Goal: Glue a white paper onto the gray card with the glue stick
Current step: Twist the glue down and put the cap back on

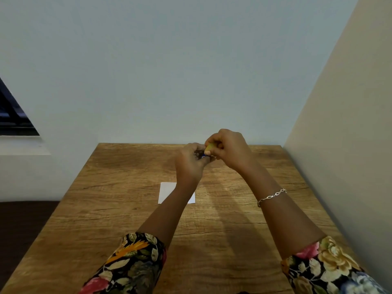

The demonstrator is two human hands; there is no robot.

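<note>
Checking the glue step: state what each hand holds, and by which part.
Both hands hold the glue stick above the table: left hand around its dark body, right hand fingers pinching the yellow end.

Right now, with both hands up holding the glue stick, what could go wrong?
The glue stick is almost hidden between the left hand and right hand, so a small part could slip and roll across the wooden table. The left forearm hangs over the white paper, so lowering it might nudge the sheet.
</note>
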